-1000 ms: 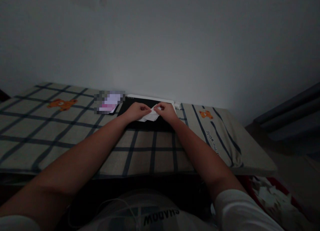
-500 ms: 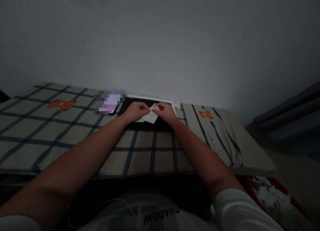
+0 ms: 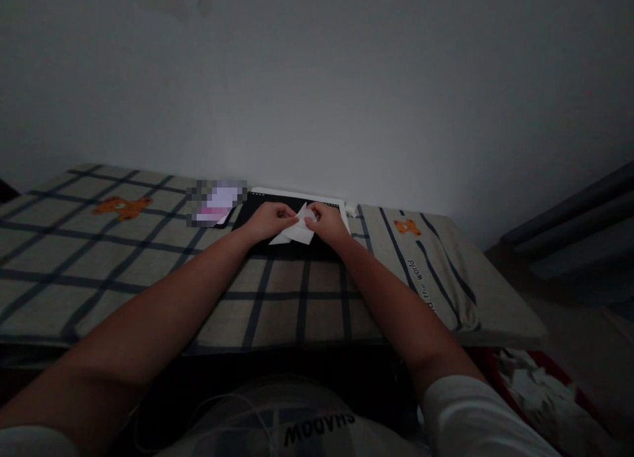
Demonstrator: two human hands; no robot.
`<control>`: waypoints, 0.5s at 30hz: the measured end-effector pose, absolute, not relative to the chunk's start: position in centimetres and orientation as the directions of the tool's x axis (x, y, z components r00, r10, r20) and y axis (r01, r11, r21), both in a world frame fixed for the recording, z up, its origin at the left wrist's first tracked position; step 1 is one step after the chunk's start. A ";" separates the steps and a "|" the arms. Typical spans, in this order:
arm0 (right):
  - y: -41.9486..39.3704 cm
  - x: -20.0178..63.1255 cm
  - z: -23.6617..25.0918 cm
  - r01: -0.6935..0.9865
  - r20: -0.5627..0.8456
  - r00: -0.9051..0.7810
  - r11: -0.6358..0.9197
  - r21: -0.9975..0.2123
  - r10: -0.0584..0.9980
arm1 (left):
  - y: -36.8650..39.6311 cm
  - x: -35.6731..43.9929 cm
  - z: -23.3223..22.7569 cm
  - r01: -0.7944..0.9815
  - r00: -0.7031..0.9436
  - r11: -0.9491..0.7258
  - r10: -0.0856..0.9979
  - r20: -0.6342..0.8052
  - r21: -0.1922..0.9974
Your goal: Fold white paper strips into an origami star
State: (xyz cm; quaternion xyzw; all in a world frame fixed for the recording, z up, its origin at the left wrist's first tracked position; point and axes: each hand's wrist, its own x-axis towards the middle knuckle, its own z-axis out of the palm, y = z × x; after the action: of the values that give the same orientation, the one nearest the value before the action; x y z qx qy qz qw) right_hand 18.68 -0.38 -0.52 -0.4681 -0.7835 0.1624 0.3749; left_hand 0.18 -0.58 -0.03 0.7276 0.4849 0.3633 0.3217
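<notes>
White paper (image 3: 297,232) sits folded between both hands, over a black pad (image 3: 287,246) on the checked cloth (image 3: 148,265) near the wall. Looks thin, light, creasable; probably tears easily, so best pinched at edges and corners. Left hand (image 3: 270,219) is curled, fingertips pinching the paper's left edge. Right hand (image 3: 327,220) is curled too, pinching the top corner (exact finger contact hard to see, dim light). Neither hand is spread wide.

One paper (image 3: 296,231), two hands (both pinching) (image 3: 270,220) (image 3: 327,222)
</notes>
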 end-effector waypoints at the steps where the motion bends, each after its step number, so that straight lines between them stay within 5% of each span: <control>1: -0.4 18.7 -0.5 0.609 0.438 -0.278 0.509 -0.608 0.855 | -0.6 0.2 0.0 0.470 0.256 -0.313 0.943 0.212 0.825; 15: -0.6 18.7 -0.3 0.578 0.425 -0.274 0.501 -0.644 0.863 | -0.5 0.3 -0.2 0.469 0.258 -0.309 0.944 0.206 0.828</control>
State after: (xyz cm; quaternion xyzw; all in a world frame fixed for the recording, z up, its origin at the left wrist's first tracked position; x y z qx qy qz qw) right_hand 18.75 -0.63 -0.25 -0.4638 -0.7764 0.1853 0.3844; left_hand 0.31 -0.52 -0.19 0.7226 0.4888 0.3634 0.3267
